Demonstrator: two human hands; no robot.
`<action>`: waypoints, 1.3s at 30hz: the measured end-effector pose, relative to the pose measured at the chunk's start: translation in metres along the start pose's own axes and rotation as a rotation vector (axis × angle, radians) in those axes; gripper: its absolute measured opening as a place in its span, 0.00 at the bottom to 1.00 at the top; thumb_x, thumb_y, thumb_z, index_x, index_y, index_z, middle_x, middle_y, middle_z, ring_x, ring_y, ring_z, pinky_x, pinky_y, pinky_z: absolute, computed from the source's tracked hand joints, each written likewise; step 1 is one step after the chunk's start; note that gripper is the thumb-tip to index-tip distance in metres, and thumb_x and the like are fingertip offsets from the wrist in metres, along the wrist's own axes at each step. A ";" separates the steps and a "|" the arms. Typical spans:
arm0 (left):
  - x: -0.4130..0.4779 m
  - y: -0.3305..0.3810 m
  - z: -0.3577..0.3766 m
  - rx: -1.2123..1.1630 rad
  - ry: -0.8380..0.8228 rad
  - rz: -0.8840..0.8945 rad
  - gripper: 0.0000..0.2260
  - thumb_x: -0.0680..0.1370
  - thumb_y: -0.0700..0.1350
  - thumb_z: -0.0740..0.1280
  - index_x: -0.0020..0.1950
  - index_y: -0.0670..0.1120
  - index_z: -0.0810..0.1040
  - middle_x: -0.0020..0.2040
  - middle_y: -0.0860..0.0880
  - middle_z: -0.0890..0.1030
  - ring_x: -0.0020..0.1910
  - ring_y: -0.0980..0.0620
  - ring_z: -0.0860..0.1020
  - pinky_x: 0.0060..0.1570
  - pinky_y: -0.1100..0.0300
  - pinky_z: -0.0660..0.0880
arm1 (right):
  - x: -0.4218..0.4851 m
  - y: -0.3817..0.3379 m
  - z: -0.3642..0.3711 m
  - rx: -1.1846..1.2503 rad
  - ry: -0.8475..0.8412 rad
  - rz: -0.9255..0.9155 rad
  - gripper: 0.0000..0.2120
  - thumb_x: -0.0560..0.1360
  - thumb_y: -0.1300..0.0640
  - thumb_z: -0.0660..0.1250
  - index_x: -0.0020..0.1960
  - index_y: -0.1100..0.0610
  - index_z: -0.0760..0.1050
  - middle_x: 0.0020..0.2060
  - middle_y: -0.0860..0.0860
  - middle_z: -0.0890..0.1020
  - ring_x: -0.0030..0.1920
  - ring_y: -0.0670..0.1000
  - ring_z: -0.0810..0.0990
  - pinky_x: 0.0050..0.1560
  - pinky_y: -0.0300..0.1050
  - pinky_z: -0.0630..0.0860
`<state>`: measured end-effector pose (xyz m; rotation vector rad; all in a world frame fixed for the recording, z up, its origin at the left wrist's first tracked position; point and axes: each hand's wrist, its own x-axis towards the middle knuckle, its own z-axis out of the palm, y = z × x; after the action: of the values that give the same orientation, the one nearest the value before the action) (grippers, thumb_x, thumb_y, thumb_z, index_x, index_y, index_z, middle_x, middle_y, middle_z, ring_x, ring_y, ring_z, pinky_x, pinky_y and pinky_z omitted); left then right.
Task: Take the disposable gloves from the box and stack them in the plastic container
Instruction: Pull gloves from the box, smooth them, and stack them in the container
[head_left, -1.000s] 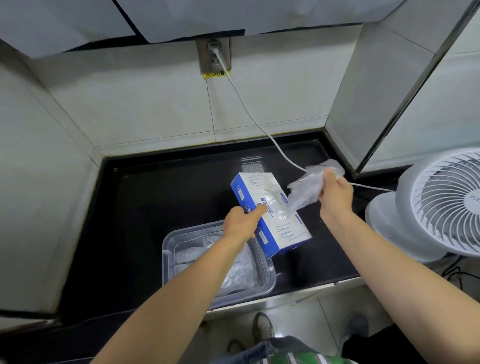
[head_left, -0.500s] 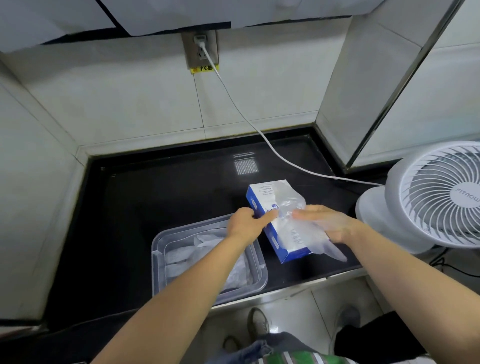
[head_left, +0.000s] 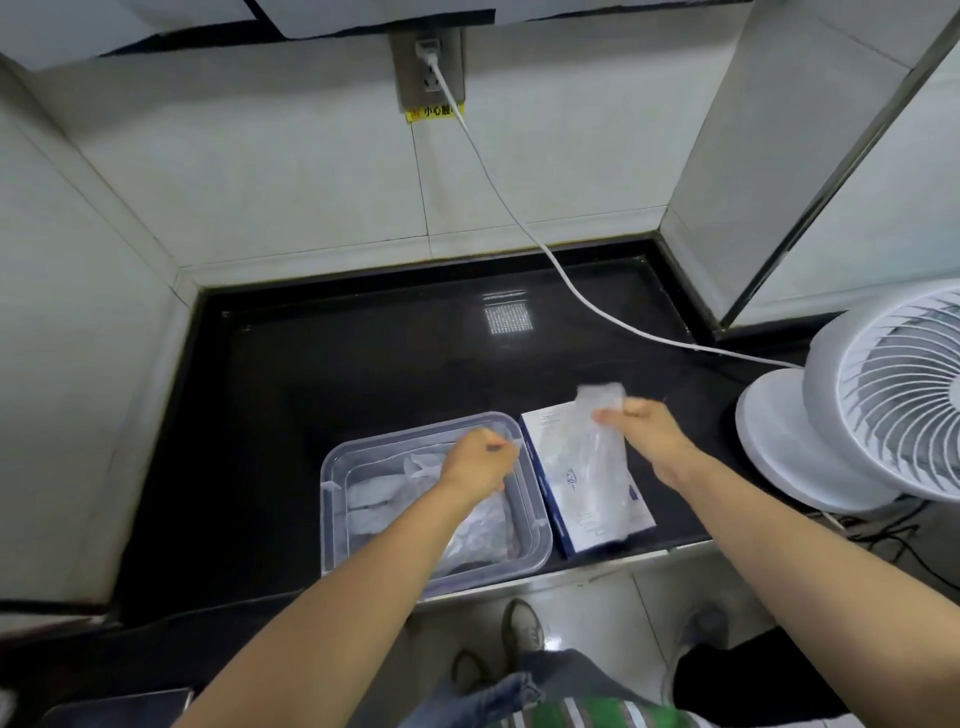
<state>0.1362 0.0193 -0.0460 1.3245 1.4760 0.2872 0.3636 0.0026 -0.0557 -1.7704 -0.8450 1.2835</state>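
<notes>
One clear glove (head_left: 602, 441) hangs over the box (head_left: 566, 499) at the front edge of the counter (head_left: 337, 374), long axis far to near, pinched near its far end by the right hand (head_left: 652, 439), with the container (head_left: 540, 512) just left under the left hand (head_left: 475, 465), whose curled grip may hold something, too blurred to tell.

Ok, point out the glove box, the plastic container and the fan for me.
glove box (head_left: 556, 460), head view, left part of its printed top face.
plastic container (head_left: 332, 519), head view, its left wall.
fan (head_left: 779, 436), head view, its round white base.
</notes>
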 end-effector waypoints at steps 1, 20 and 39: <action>-0.001 0.002 -0.003 -0.048 0.023 0.016 0.08 0.80 0.48 0.64 0.47 0.44 0.77 0.41 0.46 0.78 0.35 0.49 0.75 0.35 0.61 0.68 | 0.000 -0.012 -0.001 0.045 0.002 -0.074 0.05 0.75 0.61 0.73 0.42 0.61 0.81 0.40 0.55 0.83 0.43 0.52 0.80 0.47 0.47 0.76; -0.032 -0.034 -0.087 -0.270 -0.306 0.065 0.08 0.75 0.44 0.72 0.49 0.39 0.82 0.46 0.42 0.81 0.47 0.47 0.78 0.54 0.52 0.74 | -0.037 -0.057 0.080 0.190 -0.613 0.099 0.07 0.74 0.61 0.72 0.52 0.59 0.81 0.33 0.49 0.82 0.37 0.45 0.81 0.40 0.36 0.77; -0.024 -0.061 -0.090 -0.873 0.162 -0.084 0.16 0.78 0.47 0.70 0.63 0.41 0.78 0.57 0.42 0.82 0.54 0.47 0.83 0.53 0.55 0.79 | -0.039 -0.051 0.111 0.142 -0.226 -0.252 0.07 0.77 0.66 0.67 0.43 0.57 0.79 0.33 0.49 0.80 0.34 0.43 0.77 0.37 0.35 0.72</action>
<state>0.0250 0.0188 -0.0443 0.5401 1.2892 0.8826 0.2431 0.0165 -0.0147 -1.3769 -1.0403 1.3533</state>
